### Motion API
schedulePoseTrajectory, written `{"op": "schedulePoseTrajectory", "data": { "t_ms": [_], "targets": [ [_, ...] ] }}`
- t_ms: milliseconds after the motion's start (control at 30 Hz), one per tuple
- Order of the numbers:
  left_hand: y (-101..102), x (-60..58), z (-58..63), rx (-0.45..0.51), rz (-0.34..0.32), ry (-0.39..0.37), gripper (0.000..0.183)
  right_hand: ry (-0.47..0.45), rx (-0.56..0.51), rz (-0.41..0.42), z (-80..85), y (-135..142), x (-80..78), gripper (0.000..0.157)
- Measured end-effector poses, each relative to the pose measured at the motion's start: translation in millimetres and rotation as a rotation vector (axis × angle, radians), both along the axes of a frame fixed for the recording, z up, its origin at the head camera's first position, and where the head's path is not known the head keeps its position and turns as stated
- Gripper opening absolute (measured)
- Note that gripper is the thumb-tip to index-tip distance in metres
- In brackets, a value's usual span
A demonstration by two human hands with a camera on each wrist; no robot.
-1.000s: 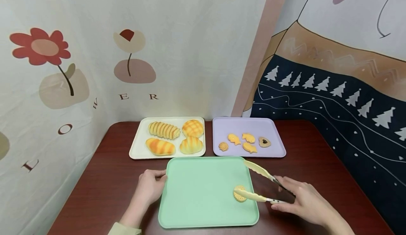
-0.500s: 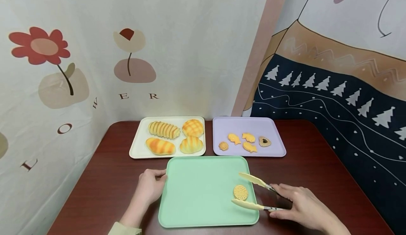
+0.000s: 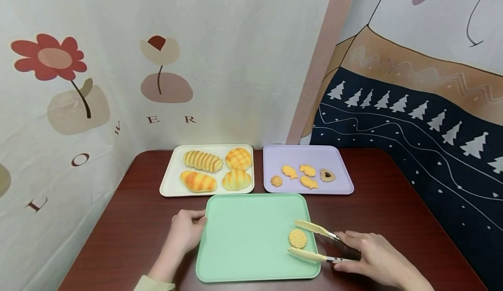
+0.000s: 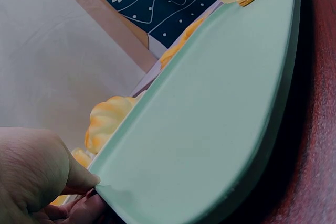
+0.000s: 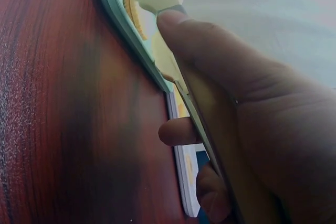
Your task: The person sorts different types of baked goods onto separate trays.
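Note:
A round yellow biscuit (image 3: pixel 297 238) lies near the right edge of a mint-green tray (image 3: pixel 247 238). My right hand (image 3: pixel 377 256) grips a pair of tongs (image 3: pixel 312 227) with cream tips. One tip is on the far side of the biscuit and the other on its near side; in the head view a gap shows on the far side. At the tray's left edge, my left hand (image 3: pixel 187 232) pinches the rim between thumb and fingers. The left wrist view shows this thumb (image 4: pixel 84 177) on top of the rim.
Behind the green tray stand a cream tray (image 3: pixel 168 188) with several bread rolls (image 3: pixel 198 181) and a lilac tray (image 3: pixel 342 187) with several small biscuits (image 3: pixel 309 182). All rest on a dark red wooden table (image 3: pixel 129 221). Printed curtains (image 3: pixel 243 64) hang behind.
The tongs' near tip has moved off the top of the biscuit to its near side. The far tip has come closer, narrowing the tongs. My left hand and the tray keep their places.

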State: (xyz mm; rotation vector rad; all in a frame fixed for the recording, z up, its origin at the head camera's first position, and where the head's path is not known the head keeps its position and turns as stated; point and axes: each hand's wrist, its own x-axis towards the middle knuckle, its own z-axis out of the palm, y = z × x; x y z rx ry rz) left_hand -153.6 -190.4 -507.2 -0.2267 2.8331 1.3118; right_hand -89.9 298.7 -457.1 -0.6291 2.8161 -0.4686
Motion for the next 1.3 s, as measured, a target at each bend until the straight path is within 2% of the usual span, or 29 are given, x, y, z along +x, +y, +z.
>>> {"op": "schedulePoseTrajectory", "data": {
  "t_ms": [400,733,933,1300],
  "targets": [
    [0.1,0.6,-1.5,0.004,0.001,0.002,0.025,-0.023,0.046,0.026,2.9,-3.5,-3.5,0.075],
    [0.8,0.1,3.1,0.011,-0.005,-0.006,0.025,-0.024,0.030,0.028,4.0,-3.5,-4.1,0.070],
    [0.8,-0.1,1.4,0.008,-0.003,-0.003,0.025,-0.029,0.013,0.036,2.1,-4.6,-3.9,0.068],
    [0.9,0.6,0.7,0.016,0.007,-0.012,0.025,0.069,-0.059,0.077,4.7,-1.4,-6.2,0.060]
  ]
}}
